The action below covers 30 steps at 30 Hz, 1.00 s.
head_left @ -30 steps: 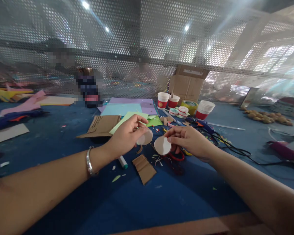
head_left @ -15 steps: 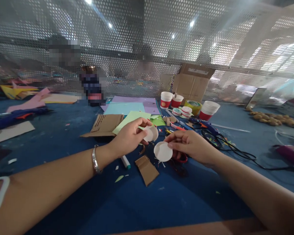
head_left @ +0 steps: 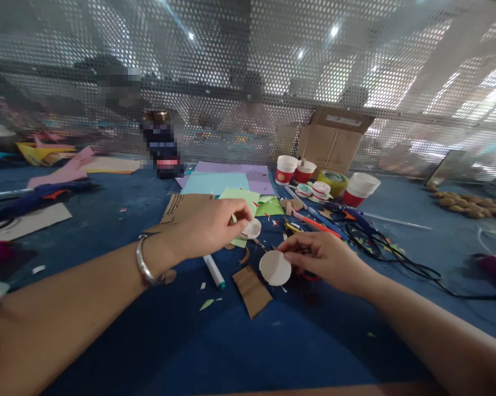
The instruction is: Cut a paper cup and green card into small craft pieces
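My left hand (head_left: pixel 208 225) pinches a small white paper disc (head_left: pixel 252 228) between thumb and fingers, held low over the blue table (head_left: pixel 239 335). A silver bracelet (head_left: pixel 143 261) circles that wrist. My right hand (head_left: pixel 326 257) holds a second, larger white disc (head_left: pixel 274 268) by its right edge, close to the tabletop. The two discs are apart, the left one higher and further back. A folded brown cardboard strip (head_left: pixel 251 290) lies just below the larger disc, and a white marker with a teal cap (head_left: pixel 213 271) lies under my left hand.
Coloured paper sheets (head_left: pixel 227 184), flat cardboard (head_left: pixel 185 206), red-and-white paper cups (head_left: pixel 287 169), tape rolls (head_left: pixel 332 180) and a cardboard box (head_left: pixel 334 140) lie further back. Black cables (head_left: pixel 392 253) trail right. Paper scraps litter the middle. A perforated metal screen (head_left: pixel 248 82) closes the far side; people sit behind it.
My left hand has turned palm-down and drawn its disc away from the other. My right hand has lowered its disc toward the table. The view has shifted slightly left and down.
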Each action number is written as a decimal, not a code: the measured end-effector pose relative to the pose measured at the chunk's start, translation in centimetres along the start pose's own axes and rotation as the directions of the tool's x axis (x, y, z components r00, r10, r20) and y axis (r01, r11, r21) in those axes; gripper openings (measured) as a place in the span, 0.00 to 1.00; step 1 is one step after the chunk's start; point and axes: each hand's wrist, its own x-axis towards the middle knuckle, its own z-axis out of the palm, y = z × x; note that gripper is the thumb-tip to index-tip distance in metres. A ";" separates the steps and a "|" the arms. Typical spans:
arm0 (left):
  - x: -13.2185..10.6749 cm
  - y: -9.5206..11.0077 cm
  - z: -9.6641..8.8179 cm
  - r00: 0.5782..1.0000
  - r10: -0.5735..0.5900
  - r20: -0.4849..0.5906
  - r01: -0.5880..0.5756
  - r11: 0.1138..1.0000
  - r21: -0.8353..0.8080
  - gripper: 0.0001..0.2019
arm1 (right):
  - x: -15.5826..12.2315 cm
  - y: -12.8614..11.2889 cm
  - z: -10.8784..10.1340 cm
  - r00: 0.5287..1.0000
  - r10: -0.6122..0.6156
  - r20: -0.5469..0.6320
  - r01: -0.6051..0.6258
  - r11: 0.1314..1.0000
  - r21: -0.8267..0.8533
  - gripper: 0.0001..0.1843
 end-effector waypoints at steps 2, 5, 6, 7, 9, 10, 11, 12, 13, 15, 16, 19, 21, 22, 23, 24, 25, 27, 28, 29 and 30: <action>-0.6 0.9 -0.6 0.973 -0.009 0.232 0.003 1.000 0.027 0.09 | -0.1 -0.1 -0.1 0.999 -0.035 -0.035 0.032 0.996 -0.078 0.11; -1.8 2.3 -0.6 0.931 0.012 0.366 -0.052 0.993 0.102 0.14 | -0.3 -0.4 -0.7 0.983 -0.085 -0.164 0.052 0.979 -0.196 0.12; -2.2 2.7 -0.5 0.907 0.018 0.421 -0.072 0.991 0.114 0.15 | -0.3 -0.5 -1.0 0.973 -0.098 -0.209 0.047 0.971 -0.234 0.12; -2.4 2.9 -0.4 0.900 0.014 0.437 -0.075 0.990 0.122 0.17 | -0.3 -0.5 -1.4 0.963 -0.115 -0.244 0.047 0.962 -0.269 0.12; -2.7 3.2 -0.1 0.891 0.010 0.454 -0.073 0.990 0.121 0.20 | -0.3 -0.5 -2.2 0.950 -0.134 -0.282 0.029 0.937 -0.348 0.11; -2.8 3.3 -0.1 0.890 0.012 0.456 -0.072 0.991 0.114 0.21 | -0.2 -0.5 -2.6 0.947 -0.139 -0.290 0.019 0.924 -0.382 0.11; -2.7 3.3 -0.1 0.888 0.013 0.459 -0.070 0.992 0.107 0.21 | -0.2 -0.4 -2.9 0.945 -0.140 -0.297 0.006 0.912 -0.411 0.11; -2.7 3.3 -0.2 0.886 0.010 0.464 -0.065 0.993 0.102 0.22 | -0.2 -0.4 -3.2 0.943 -0.138 -0.303 -0.007 0.901 -0.433 0.11; -2.6 3.4 -0.3 0.882 0.002 0.470 -0.054 0.994 0.099 0.22 | -0.2 -0.4 -3.4 0.942 -0.134 -0.307 -0.019 0.894 -0.447 0.12; -2.4 3.3 -0.6 0.871 -0.029 0.490 -0.016 0.996 0.087 0.22 | -0.3 -0.5 -3.7 0.950 -0.105 -0.295 -0.047 0.882 -0.468 0.13; -2.3 3.3 -0.8 0.863 -0.040 0.504 0.008 0.998 0.065 0.20 | -0.3 -0.5 -3.7 0.958 -0.081 -0.276 -0.066 0.871 -0.487 0.13; -1.8 2.8 -1.1 0.834 -0.001 0.551 0.075 0.991 -0.112 0.16 | -0.2 -0.5 -3.6 0.980 0.006 -0.201 -0.125 0.801 -0.585 0.11; -1.4 2.1 -1.0 0.828 0.065 0.557 0.135 0.941 -0.309 0.17 | -0.1 -0.5 -3.4 0.983 0.034 -0.178 -0.144 0.743 -0.653 0.08; -1.1 1.8 -0.9 0.846 0.068 0.530 0.184 0.893 -0.410 0.17 | 0.0 -0.5 -3.3 0.985 0.035 -0.171 -0.143 0.723 -0.676 0.07; -0.8 1.5 -0.7 0.870 0.050 0.490 0.236 0.831 -0.503 0.17 | 0.0 -0.5 -3.2 0.986 0.033 -0.164 -0.139 0.707 -0.694 0.05; -0.6 1.2 -0.5 0.890 0.021 0.455 0.268 0.783 -0.561 0.16 | 0.1 -0.5 -3.1 0.987 0.030 -0.159 -0.136 0.693 -0.708 0.04; -0.3 1.0 -0.2 0.910 -0.012 0.414 0.292 0.727 -0.621 0.14 | 0.1 -0.6 -3.0 0.987 0.032 -0.155 -0.135 0.683 -0.718 0.03; 0.0 0.8 0.4 0.935 -0.078 0.345 0.316 0.621 -0.717 0.11 | 0.1 -0.8 -2.9 0.987 0.049 -0.154 -0.147 0.667 -0.731 0.03; 0.1 0.7 0.7 0.939 -0.119 0.321 0.329 0.570 -0.753 0.10 | 0.0 -0.9 -2.9 0.985 0.061 -0.159 -0.159 0.662 -0.733 0.03; 0.2 0.7 1.0 0.938 -0.161 0.306 0.344 0.519 -0.782 0.10 | -0.1 -1.0 -2.9 0.984 0.071 -0.165 -0.170 0.659 -0.733 0.03; 0.2 0.8 1.3 0.935 -0.192 0.299 0.355 0.471 -0.807 0.10 | -0.1 -1.1 -2.9 0.982 0.079 -0.171 -0.180 0.658 -0.731 0.04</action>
